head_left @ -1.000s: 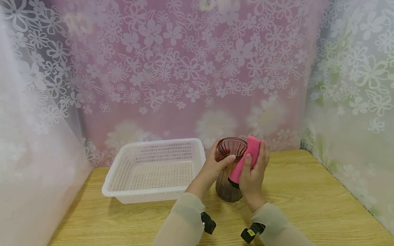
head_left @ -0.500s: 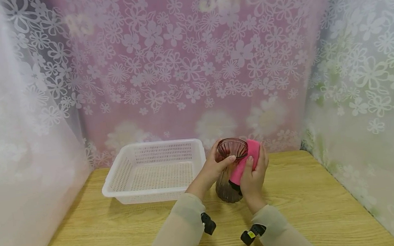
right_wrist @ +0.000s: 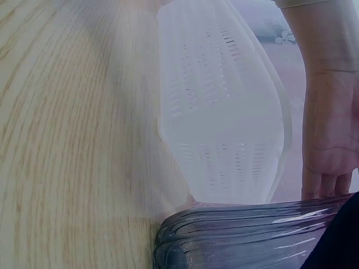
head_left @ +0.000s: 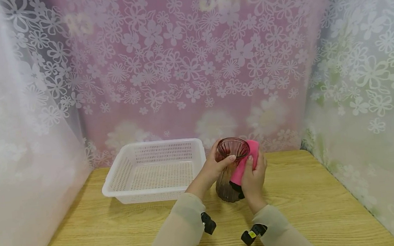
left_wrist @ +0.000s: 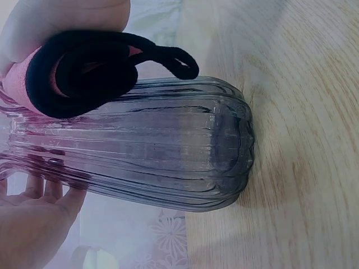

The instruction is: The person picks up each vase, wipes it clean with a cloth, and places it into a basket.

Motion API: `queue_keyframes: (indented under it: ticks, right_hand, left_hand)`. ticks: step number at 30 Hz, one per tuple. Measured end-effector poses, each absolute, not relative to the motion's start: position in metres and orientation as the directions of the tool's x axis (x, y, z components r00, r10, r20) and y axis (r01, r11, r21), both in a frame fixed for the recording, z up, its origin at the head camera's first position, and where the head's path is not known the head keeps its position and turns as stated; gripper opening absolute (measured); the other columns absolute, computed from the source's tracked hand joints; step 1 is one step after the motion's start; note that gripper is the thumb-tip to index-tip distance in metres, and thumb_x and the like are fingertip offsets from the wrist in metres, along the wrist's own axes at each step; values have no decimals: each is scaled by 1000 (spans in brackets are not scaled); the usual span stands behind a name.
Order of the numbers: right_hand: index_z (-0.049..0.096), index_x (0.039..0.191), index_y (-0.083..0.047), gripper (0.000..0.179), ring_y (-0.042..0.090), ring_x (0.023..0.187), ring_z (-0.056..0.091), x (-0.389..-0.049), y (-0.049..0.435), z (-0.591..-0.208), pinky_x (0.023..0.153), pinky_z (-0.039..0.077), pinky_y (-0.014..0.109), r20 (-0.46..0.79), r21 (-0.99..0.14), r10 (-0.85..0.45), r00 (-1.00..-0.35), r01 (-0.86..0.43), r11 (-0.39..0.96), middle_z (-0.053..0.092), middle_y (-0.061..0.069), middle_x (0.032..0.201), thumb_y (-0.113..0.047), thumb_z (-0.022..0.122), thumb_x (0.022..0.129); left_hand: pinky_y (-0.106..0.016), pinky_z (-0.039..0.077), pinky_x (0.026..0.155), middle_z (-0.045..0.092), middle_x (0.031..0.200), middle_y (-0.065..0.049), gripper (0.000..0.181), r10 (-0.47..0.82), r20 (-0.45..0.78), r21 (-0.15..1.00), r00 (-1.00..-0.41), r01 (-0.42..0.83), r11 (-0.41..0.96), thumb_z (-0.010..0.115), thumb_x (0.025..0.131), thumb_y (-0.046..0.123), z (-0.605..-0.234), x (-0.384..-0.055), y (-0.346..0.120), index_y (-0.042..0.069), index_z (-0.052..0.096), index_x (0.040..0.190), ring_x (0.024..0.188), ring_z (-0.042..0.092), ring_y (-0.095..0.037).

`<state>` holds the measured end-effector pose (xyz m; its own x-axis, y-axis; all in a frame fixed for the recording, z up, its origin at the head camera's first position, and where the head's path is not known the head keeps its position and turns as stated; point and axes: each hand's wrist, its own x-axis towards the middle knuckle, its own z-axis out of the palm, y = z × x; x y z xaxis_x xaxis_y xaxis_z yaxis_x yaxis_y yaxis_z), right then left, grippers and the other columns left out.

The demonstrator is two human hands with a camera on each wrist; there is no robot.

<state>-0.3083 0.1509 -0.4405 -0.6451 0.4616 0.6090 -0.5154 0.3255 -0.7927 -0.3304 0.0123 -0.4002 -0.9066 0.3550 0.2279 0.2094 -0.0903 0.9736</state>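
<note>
A ribbed glass vase (head_left: 226, 189), pinkish at the rim and smoky grey at the base, stands on the table. My left hand (head_left: 213, 169) grips its neck, thumb on the near side just under the rim. In my right hand (head_left: 254, 179) is a folded pink cloth (head_left: 253, 148) with a black edge, pressed against the vase's right side near the top. From the left wrist, the cloth's rolled black end (left_wrist: 84, 70) and a small loop show beside the clear vase body (left_wrist: 162, 145). Most right-hand fingers are hidden behind the cloth.
A white perforated plastic basket (head_left: 146, 192) sits left of the vase, close to my left forearm. The wooden table (head_left: 319, 206) extends to the right and front. Floral curtains (head_left: 191, 60) hang behind and at both sides.
My right hand and the cloth have shifted slightly down and left, closer against the vase. The vase's rim shows a little more to the right. My left hand keeps its place.
</note>
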Motion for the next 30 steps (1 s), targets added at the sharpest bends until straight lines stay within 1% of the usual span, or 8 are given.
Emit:
queue_keyframes:
  ticks: [2, 5, 8, 10, 13, 15, 19, 30]
  right_hand:
    - [45, 150, -7, 43, 30, 113, 45, -308, 152, -441, 92, 39, 47, 600, -800, 455, -658, -504, 326, 47, 23, 132, -20, 43, 108]
    - [49, 146, -7, 41, 31, 114, 46, -308, 153, -441, 92, 40, 47, 569, -822, 443, -693, -469, 322, 47, 22, 132, -22, 43, 108]
    - [49, 147, -8, 43, 33, 117, 47, -308, 155, -442, 95, 41, 49, 533, -845, 434, -727, -426, 324, 45, 22, 136, -25, 43, 108]
    - [46, 150, -10, 47, 35, 115, 48, -309, 155, -443, 93, 42, 51, 509, -857, 429, -746, -397, 327, 45, 22, 136, -30, 43, 108]
    - [47, 151, -12, 49, 36, 112, 50, -310, 157, -444, 91, 44, 53, 490, -866, 420, -764, -370, 337, 45, 22, 136, -36, 43, 108]
    - [47, 151, -11, 50, 38, 115, 50, -310, 158, -445, 94, 44, 56, 487, -865, 412, -770, -361, 347, 45, 22, 137, -36, 43, 108]
    - [47, 150, -8, 50, 40, 127, 45, -309, 160, -445, 103, 39, 59, 487, -861, 390, -782, -353, 366, 43, 22, 143, -35, 45, 108]
    - [47, 149, -5, 51, 40, 133, 42, -309, 168, -448, 107, 36, 56, 432, -876, 336, -837, -299, 379, 39, 21, 150, -35, 43, 108]
  left_hand:
    - [-46, 38, 111, 44, 152, -15, 81, 354, 232, 973, -906, 213, -92, 69, 96, 27, -401, -331, 13, 32, 20, 161, 137, 46, -28]
    - [-45, 39, 110, 45, 151, -13, 81, 356, 228, 974, -906, 208, -93, 69, 96, 27, -401, -332, 12, 33, 20, 160, 136, 47, -27]
    - [-45, 39, 110, 46, 151, -12, 81, 361, 226, 974, -905, 205, -96, 69, 96, 27, -401, -333, 12, 33, 20, 160, 135, 47, -26]
    - [-46, 39, 110, 46, 151, -13, 81, 364, 230, 973, -903, 209, -98, 69, 96, 28, -401, -332, 12, 32, 20, 161, 135, 47, -27]
    - [-47, 38, 110, 45, 151, -12, 81, 366, 227, 974, -902, 204, -100, 68, 96, 28, -401, -332, 12, 33, 19, 161, 135, 47, -26]
    - [-47, 38, 111, 45, 152, -12, 81, 367, 221, 975, -903, 198, -100, 68, 96, 28, -401, -332, 12, 33, 19, 160, 136, 46, -26]
    - [-46, 38, 110, 45, 151, -11, 81, 368, 219, 975, -904, 195, -103, 68, 96, 27, -401, -332, 12, 34, 19, 160, 136, 47, -25]
    - [-46, 39, 110, 47, 150, -11, 81, 367, 222, 975, -903, 193, -114, 69, 96, 25, -401, -331, 13, 34, 20, 160, 135, 48, -25]
